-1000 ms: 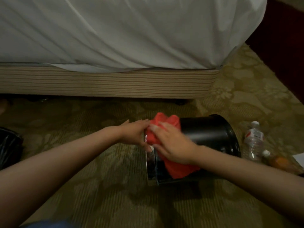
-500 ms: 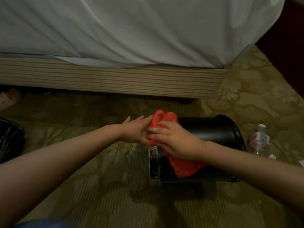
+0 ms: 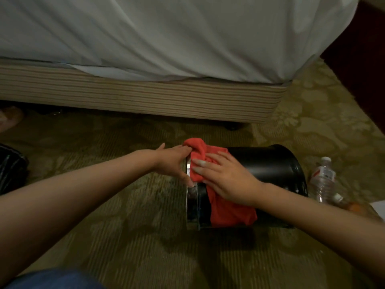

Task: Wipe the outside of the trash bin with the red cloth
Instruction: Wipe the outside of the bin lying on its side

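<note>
A black trash bin (image 3: 268, 165) with a shiny metal rim lies on its side on the carpet, its rim end pointing left. The red cloth (image 3: 227, 211) is draped over the bin's side near that rim. My right hand (image 3: 225, 178) lies flat on the cloth with fingers spread, pressing it against the bin. My left hand (image 3: 175, 161) holds the bin's rim end from the left, thumb on the metal band and fingers at the top edge.
A bed with a white sheet (image 3: 166, 38) and striped base (image 3: 145, 97) stands just behind the bin. A clear water bottle (image 3: 323, 180) and a smaller bottle (image 3: 343, 203) lie right of the bin. A dark bag (image 3: 10, 170) sits at far left on patterned carpet.
My right hand has slid the cloth slightly along the bin near the rim. The left hand stays on the rim end. The view has shifted a little.
</note>
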Demonstrator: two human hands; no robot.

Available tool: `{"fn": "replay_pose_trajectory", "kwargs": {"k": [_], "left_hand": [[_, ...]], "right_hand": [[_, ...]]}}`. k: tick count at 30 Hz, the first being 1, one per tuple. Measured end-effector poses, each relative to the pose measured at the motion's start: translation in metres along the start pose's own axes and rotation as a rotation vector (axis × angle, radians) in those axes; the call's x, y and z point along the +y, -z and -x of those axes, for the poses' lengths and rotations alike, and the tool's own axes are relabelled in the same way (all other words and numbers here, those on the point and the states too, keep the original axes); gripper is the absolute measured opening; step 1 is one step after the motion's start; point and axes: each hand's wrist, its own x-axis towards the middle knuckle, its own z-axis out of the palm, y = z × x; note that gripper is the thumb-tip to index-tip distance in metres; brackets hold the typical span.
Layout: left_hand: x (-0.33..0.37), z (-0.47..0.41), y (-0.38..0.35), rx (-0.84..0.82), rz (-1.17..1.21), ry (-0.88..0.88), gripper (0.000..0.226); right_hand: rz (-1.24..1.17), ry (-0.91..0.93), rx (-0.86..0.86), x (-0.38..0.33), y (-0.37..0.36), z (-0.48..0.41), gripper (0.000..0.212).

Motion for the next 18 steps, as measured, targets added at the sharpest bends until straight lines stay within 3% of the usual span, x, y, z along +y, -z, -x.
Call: {"fn": "replay_pose_trajectory", "kwargs": {"k": [4,9,12,15,18], "left_hand": [[0.007,0.000,0.005,-0.035,-0.053,0.047,0.108],[0.006,-0.001,0.009,-0.074,-0.062,0.085,0.112],[0.007,-0.001,0.010,-0.059,-0.047,0.076,0.108],[0.006,0.002,0.007,-0.055,-0.042,0.072,0.110],[0.007,0.003,0.008,-0.054,-0.031,0.081,0.110]], "right_hand": [[0.052,-0.265,-0.085,0.024,0.011,-0.045,0.040],[0.018,-0.032,-0.053,0.024,0.006,-0.020,0.042],[-0.022,-0.096,-0.042,0.049,0.015,0.003,0.038],[-0.205,-0.296,0.261,0.071,0.043,0.016,0.027],[-0.196,-0.477,0.619,0.090,0.083,0.022,0.021]]}}
